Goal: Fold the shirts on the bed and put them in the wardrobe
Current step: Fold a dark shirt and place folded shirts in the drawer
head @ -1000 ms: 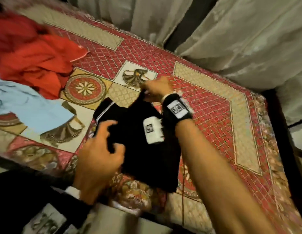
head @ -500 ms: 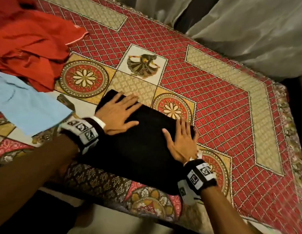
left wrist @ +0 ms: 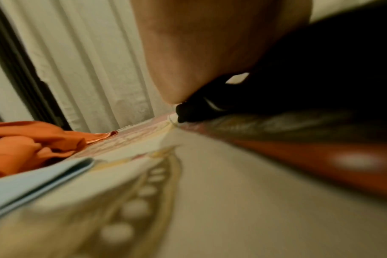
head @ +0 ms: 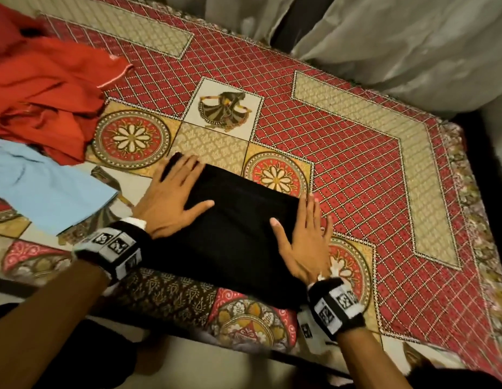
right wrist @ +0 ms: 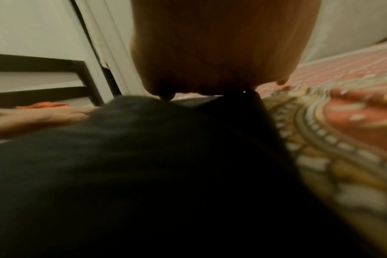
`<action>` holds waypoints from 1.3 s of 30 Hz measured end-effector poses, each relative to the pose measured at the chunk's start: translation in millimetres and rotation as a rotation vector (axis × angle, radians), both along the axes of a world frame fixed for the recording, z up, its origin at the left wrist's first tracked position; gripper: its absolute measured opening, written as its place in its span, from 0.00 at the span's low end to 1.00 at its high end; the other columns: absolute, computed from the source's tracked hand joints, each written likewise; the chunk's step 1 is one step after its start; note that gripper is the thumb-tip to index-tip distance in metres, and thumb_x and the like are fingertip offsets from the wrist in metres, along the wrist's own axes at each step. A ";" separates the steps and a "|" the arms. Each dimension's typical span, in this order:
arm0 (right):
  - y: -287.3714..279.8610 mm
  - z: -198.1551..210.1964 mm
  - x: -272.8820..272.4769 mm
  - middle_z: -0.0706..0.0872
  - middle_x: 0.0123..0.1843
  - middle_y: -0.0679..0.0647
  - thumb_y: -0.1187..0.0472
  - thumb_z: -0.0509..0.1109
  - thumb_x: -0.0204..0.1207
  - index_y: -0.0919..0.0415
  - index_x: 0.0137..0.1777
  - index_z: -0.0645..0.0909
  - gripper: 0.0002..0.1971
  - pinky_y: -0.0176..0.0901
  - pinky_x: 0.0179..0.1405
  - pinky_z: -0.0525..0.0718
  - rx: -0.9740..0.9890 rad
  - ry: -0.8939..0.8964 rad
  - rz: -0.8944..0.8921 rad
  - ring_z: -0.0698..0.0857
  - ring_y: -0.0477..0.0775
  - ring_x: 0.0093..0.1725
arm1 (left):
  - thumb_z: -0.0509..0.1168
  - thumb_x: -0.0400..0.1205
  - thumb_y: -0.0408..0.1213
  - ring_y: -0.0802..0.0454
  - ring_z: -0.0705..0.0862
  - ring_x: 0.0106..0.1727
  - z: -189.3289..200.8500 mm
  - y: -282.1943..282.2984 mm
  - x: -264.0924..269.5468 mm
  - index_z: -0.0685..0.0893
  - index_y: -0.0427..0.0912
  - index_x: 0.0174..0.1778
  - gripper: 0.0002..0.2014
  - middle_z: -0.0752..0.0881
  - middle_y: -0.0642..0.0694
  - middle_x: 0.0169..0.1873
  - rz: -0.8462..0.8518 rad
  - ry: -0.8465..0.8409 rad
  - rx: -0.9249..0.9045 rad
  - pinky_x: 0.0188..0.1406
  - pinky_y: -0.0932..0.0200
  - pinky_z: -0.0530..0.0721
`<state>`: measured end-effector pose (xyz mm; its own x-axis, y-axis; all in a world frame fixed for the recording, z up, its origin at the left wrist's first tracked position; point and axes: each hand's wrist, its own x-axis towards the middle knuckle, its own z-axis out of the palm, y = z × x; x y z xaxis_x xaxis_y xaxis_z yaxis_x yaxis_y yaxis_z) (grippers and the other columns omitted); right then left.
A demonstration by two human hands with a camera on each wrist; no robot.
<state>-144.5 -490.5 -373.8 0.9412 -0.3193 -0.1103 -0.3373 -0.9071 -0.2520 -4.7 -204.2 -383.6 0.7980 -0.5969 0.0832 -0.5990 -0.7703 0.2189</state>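
A black shirt (head: 238, 234) lies folded into a flat rectangle on the bed's patterned cover (head: 356, 169), near the front edge. My left hand (head: 174, 197) presses flat on its left end with straight, spread fingers. My right hand (head: 303, 237) lies flat along its right edge, fingers straight. The left wrist view shows my left hand (left wrist: 201, 52) on the black shirt (left wrist: 309, 78). From the right wrist, my right hand (right wrist: 221, 52) rests on the dark fabric of that black shirt (right wrist: 144, 174). A crumpled red shirt (head: 45, 91) and a light blue shirt (head: 39, 186) lie at the left.
Pale curtains (head: 398, 40) hang behind the bed's far side. The floor (head: 216, 366) shows below the front edge. A dark metal frame (right wrist: 55, 78) stands by the wall in the right wrist view.
A second ago both hands were gripping and folding the black shirt. Half a second ago they pressed it flat. Since then they have barely moved.
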 end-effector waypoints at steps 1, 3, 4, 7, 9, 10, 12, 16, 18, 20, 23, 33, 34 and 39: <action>11.5 3.1 -17.7 0.33 0.91 0.50 0.25 0.40 0.83 0.54 0.91 0.36 0.46 0.62 0.87 0.32 0.022 -0.028 0.021 0.31 0.47 0.89 | 0.44 0.87 0.68 0.52 0.41 0.91 3.1 -3.6 -15.7 0.50 0.44 0.92 0.42 0.47 0.47 0.91 -0.029 -0.020 -0.009 0.89 0.40 0.40; 31.0 -2.9 -52.6 0.34 0.92 0.49 0.25 0.40 0.83 0.54 0.91 0.37 0.46 0.61 0.88 0.33 0.067 -0.001 0.006 0.31 0.47 0.89 | 0.44 0.87 0.68 0.51 0.43 0.92 -5.6 -7.3 -42.0 0.52 0.45 0.92 0.41 0.48 0.47 0.91 -0.082 -0.031 0.027 0.89 0.37 0.46; 35.6 -10.5 -65.5 0.35 0.92 0.50 0.24 0.39 0.82 0.54 0.92 0.38 0.46 0.62 0.89 0.35 0.060 0.012 -0.026 0.31 0.47 0.89 | 0.42 0.87 0.69 0.51 0.44 0.92 -12.9 -3.0 -46.4 0.54 0.45 0.92 0.41 0.49 0.47 0.91 -0.077 -0.023 0.063 0.89 0.37 0.47; 33.5 -32.5 -85.9 0.41 0.93 0.51 0.25 0.40 0.83 0.57 0.92 0.45 0.47 0.60 0.90 0.42 -0.020 -0.006 -0.086 0.38 0.48 0.91 | 0.38 0.86 0.73 0.53 0.43 0.91 -26.3 23.2 -35.4 0.53 0.50 0.92 0.42 0.48 0.50 0.91 -0.003 0.052 0.103 0.89 0.36 0.46; 29.8 -36.2 -88.3 0.42 0.93 0.51 0.25 0.40 0.83 0.58 0.92 0.46 0.47 0.57 0.90 0.42 -0.032 -0.005 -0.095 0.39 0.47 0.91 | 0.38 0.85 0.73 0.55 0.41 0.91 -28.6 32.2 -30.5 0.49 0.53 0.92 0.42 0.46 0.52 0.91 0.012 0.058 0.096 0.88 0.34 0.48; 30.0 -35.6 -88.4 0.41 0.93 0.50 0.24 0.40 0.83 0.58 0.92 0.46 0.47 0.57 0.90 0.41 -0.034 0.008 -0.091 0.39 0.47 0.91 | 0.38 0.85 0.73 0.56 0.41 0.91 -27.9 32.9 -30.0 0.48 0.53 0.92 0.42 0.45 0.52 0.91 0.005 0.070 0.095 0.88 0.34 0.48; 30.6 -34.2 -87.7 0.41 0.93 0.50 0.24 0.39 0.82 0.57 0.92 0.45 0.48 0.56 0.90 0.41 -0.036 0.005 -0.083 0.39 0.47 0.91 | 0.39 0.85 0.74 0.56 0.40 0.91 -26.1 30.9 -30.9 0.49 0.53 0.92 0.42 0.45 0.52 0.91 0.003 0.063 0.077 0.88 0.35 0.47; 30.4 -34.2 -86.1 0.44 0.93 0.51 0.24 0.39 0.82 0.57 0.92 0.47 0.48 0.57 0.90 0.43 -0.048 -0.018 -0.102 0.41 0.47 0.91 | 0.46 0.85 0.71 0.55 0.40 0.91 -12.7 23.6 -23.4 0.48 0.52 0.92 0.42 0.45 0.51 0.92 -0.009 0.016 0.000 0.89 0.38 0.43; 31.4 -37.8 -85.4 0.44 0.93 0.51 0.24 0.40 0.83 0.58 0.92 0.47 0.47 0.57 0.90 0.43 -0.063 -0.025 -0.108 0.41 0.47 0.91 | 0.44 0.86 0.71 0.55 0.40 0.91 -14.1 21.5 -15.8 0.48 0.51 0.92 0.42 0.45 0.51 0.92 -0.031 0.014 0.018 0.89 0.39 0.43; 33.0 -38.4 -87.6 0.44 0.93 0.51 0.25 0.41 0.83 0.58 0.92 0.47 0.47 0.56 0.90 0.43 -0.067 -0.005 -0.099 0.41 0.47 0.91 | 0.40 0.84 0.74 0.57 0.40 0.91 -21.5 25.2 -10.6 0.47 0.51 0.92 0.44 0.45 0.53 0.91 0.006 0.080 0.066 0.89 0.39 0.43; 32.2 -37.0 -86.8 0.42 0.93 0.50 0.24 0.41 0.83 0.57 0.92 0.46 0.47 0.56 0.90 0.43 -0.054 -0.005 -0.105 0.40 0.46 0.91 | 0.37 0.83 0.75 0.58 0.39 0.90 -31.2 27.4 -5.7 0.47 0.48 0.92 0.46 0.44 0.54 0.91 0.069 0.119 0.086 0.89 0.38 0.43; 7.1 4.9 -54.0 0.88 0.62 0.50 0.30 0.70 0.70 0.46 0.63 0.76 0.28 0.63 0.65 0.85 0.562 -0.068 -0.542 0.88 0.56 0.60 | 0.60 0.83 0.65 0.57 0.61 0.88 13.9 -16.4 -27.1 0.71 0.49 0.85 0.37 0.68 0.54 0.86 -0.044 0.296 -0.355 0.88 0.53 0.58; 2.8 9.2 -45.5 0.90 0.56 0.51 0.36 0.74 0.69 0.48 0.57 0.78 0.23 0.62 0.60 0.88 0.659 -0.041 -0.616 0.90 0.57 0.54 | 0.64 0.83 0.62 0.58 0.66 0.85 17.5 -24.8 -32.0 0.74 0.51 0.84 0.34 0.72 0.55 0.83 -0.036 0.401 -0.447 0.86 0.55 0.64; -12.6 16.5 -20.6 0.93 0.54 0.66 0.67 0.77 0.74 0.67 0.61 0.80 0.17 0.46 0.36 0.90 1.027 0.070 -0.756 0.94 0.61 0.46 | 0.70 0.86 0.51 0.60 0.81 0.73 29.4 -42.6 -24.4 0.81 0.57 0.77 0.22 0.83 0.55 0.73 0.080 0.869 -0.754 0.76 0.60 0.78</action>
<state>-165.1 -503.1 -357.3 0.5455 -0.5096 -0.6654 -0.7229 0.1158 -0.6812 -29.1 -246.7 -354.2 0.7938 -0.5747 -0.1992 0.0242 -0.2973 0.9545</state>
